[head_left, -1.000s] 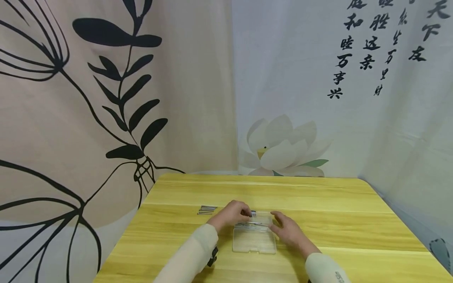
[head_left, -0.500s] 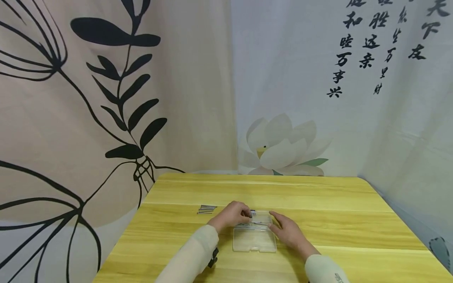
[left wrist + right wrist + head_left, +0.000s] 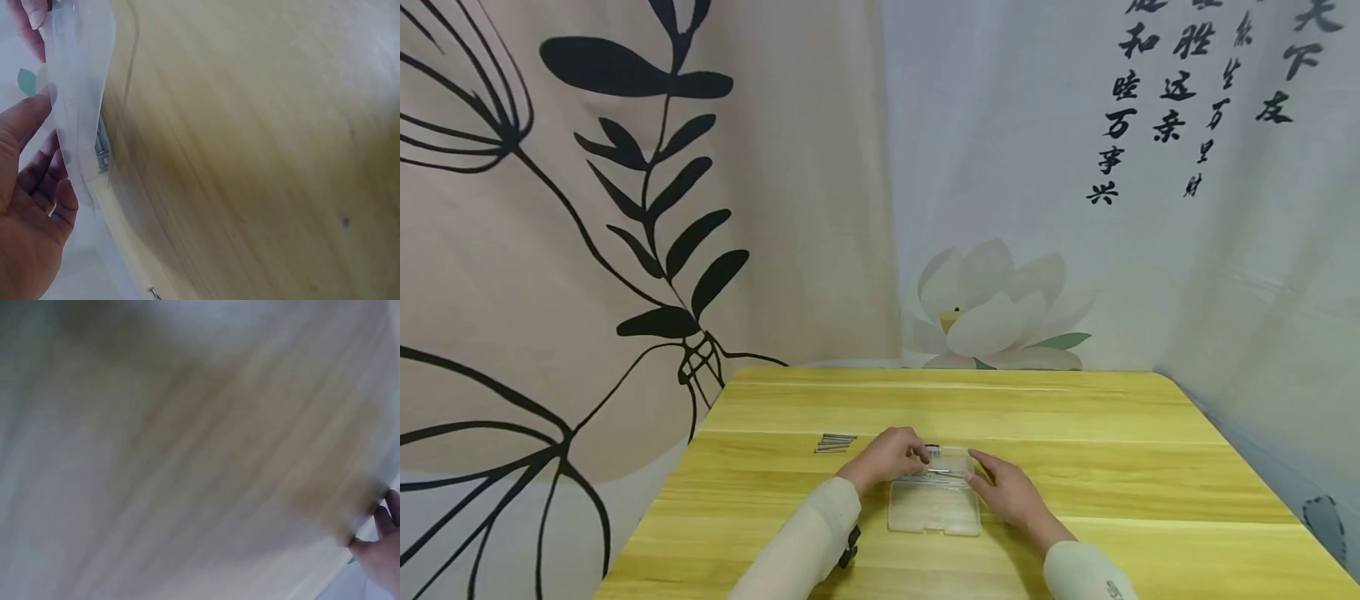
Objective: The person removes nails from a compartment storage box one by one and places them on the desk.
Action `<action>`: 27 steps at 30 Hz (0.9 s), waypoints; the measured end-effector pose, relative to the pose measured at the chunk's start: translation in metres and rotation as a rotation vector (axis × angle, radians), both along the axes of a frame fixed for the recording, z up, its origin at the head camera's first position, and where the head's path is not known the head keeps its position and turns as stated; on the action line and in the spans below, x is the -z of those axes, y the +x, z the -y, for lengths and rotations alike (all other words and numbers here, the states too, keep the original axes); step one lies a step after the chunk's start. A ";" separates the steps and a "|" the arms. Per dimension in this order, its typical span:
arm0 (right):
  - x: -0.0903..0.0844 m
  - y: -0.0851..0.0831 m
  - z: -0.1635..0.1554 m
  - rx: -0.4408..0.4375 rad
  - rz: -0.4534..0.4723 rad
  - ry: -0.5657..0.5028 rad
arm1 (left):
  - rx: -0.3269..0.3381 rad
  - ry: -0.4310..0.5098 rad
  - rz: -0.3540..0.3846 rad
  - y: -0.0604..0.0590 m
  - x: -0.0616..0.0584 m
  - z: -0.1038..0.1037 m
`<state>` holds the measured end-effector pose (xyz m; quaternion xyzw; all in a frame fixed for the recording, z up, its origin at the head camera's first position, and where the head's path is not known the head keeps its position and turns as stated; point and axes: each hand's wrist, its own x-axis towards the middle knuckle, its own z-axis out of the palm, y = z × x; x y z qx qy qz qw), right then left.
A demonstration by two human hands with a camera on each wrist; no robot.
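A clear plastic box (image 3: pixel 934 508) lies open in the middle of the table, its flat lid towards me and its tray behind. Thin metal fasteners with heads (image 3: pixel 102 150), like nails or screws, lie in the tray. My left hand (image 3: pixel 891 454) bends its fingers down over the tray's left part; a bright thin shaft (image 3: pixel 938 472) shows right at its fingertips. I cannot tell whether they pinch it. My right hand (image 3: pixel 1011 492) holds the tray's right end, thumb in front and a finger behind. The right wrist view is blurred, with the right hand (image 3: pixel 381 553) at its edge.
Several loose long fasteners (image 3: pixel 835 442) lie in a small group left of the box. A small dark piece (image 3: pixel 933 448) sits at the tray's back edge. The wooden table (image 3: pixel 1112 475) reaches back to a printed curtain (image 3: pixel 820 208).
The whole head view has shifted slightly. Both hands keep nearly the same place at the box, the left fingers moving only a little over the tray.
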<state>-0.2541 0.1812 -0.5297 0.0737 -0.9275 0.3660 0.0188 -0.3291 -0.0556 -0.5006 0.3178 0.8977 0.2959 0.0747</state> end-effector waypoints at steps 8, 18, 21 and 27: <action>-0.001 0.001 0.001 0.007 0.023 -0.004 | 0.016 -0.047 -0.022 -0.002 0.003 -0.001; 0.000 0.001 0.001 0.007 0.012 -0.011 | 0.047 -0.111 -0.052 -0.004 0.001 -0.006; 0.000 0.001 0.001 0.014 0.012 -0.006 | 0.054 -0.135 -0.057 -0.005 0.000 -0.008; 0.000 0.002 0.001 0.030 0.014 -0.007 | 0.061 -0.177 -0.051 -0.004 -0.002 -0.012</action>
